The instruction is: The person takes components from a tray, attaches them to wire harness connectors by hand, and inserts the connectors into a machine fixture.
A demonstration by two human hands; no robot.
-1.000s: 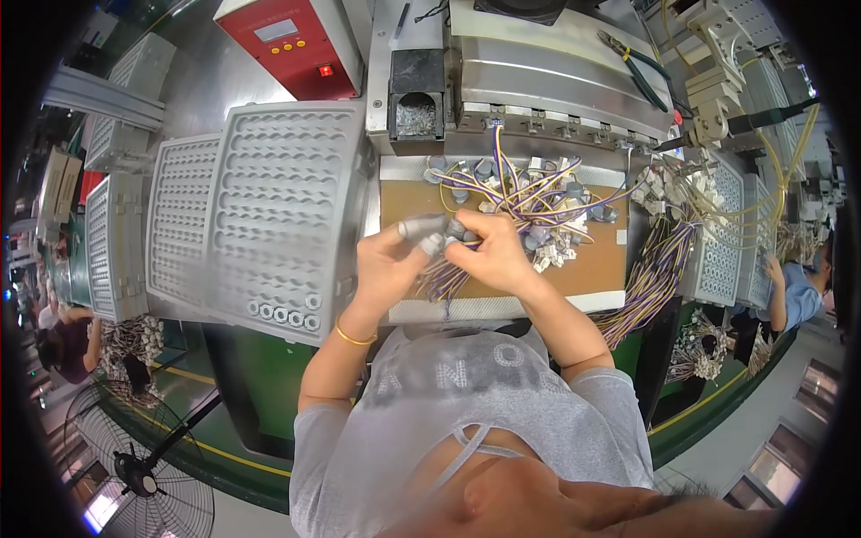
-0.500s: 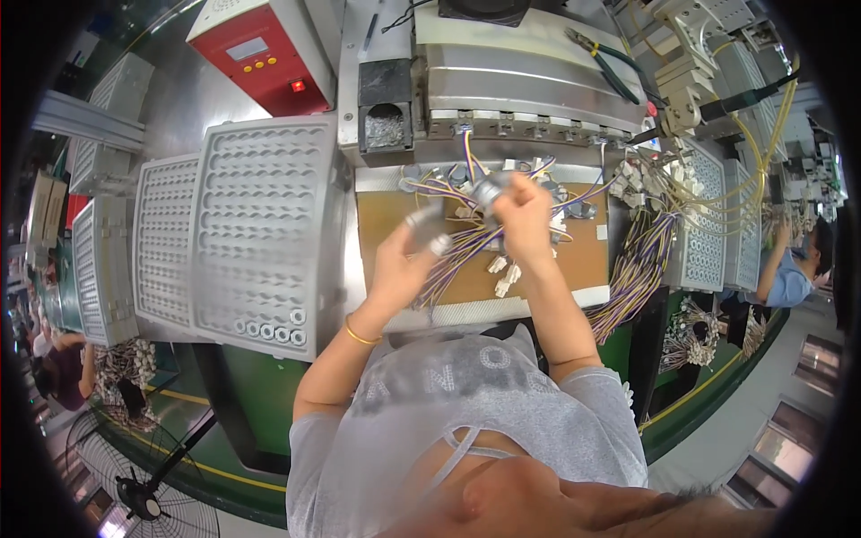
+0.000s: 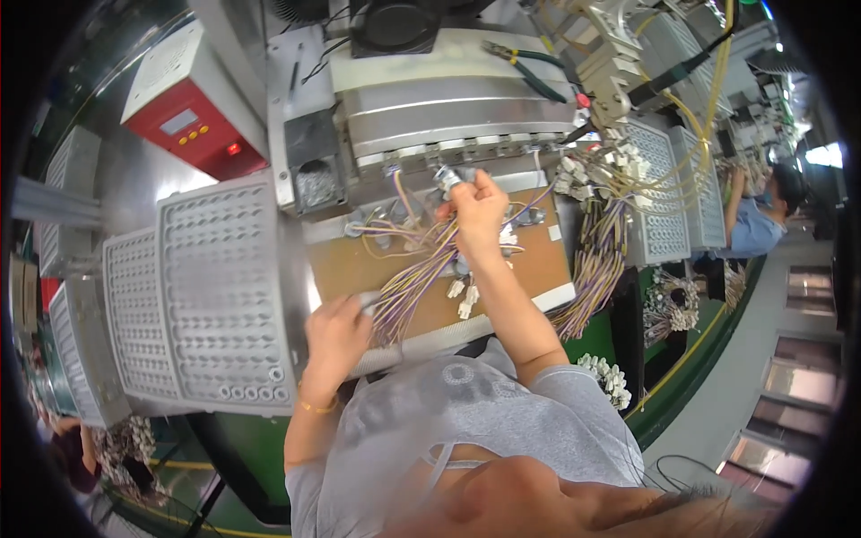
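My right hand (image 3: pixel 478 215) is closed on a small silvery round part (image 3: pixel 447 177), raised against the row of slots along the front of the metal fixture (image 3: pixel 439 115). My left hand (image 3: pixel 339 334) is low at the near left of the brown work board (image 3: pixel 336 269). Its fingers are bent, and a greyish piece shows at the fingertips, too blurred to name. Between the hands lies a bundle of purple, yellow and white wires (image 3: pixel 408 291) with white connectors (image 3: pixel 465 303). One wired piece (image 3: pixel 395 172) sits in a left slot of the fixture.
Left of the board stand grey moulded trays (image 3: pixel 220 296), with several metal rings in the nearest corner. A red control box (image 3: pixel 193 134) is behind them. Green-handled pliers (image 3: pixel 529 67) lie on the fixture. More wires (image 3: pixel 587 269) hang at right; a co-worker (image 3: pixel 758 215) sits beyond.
My left hand has moved toward me and left, away from the wires. My right hand has brought the silvery part up to the fixture's slots. The whole view has shifted and turned.
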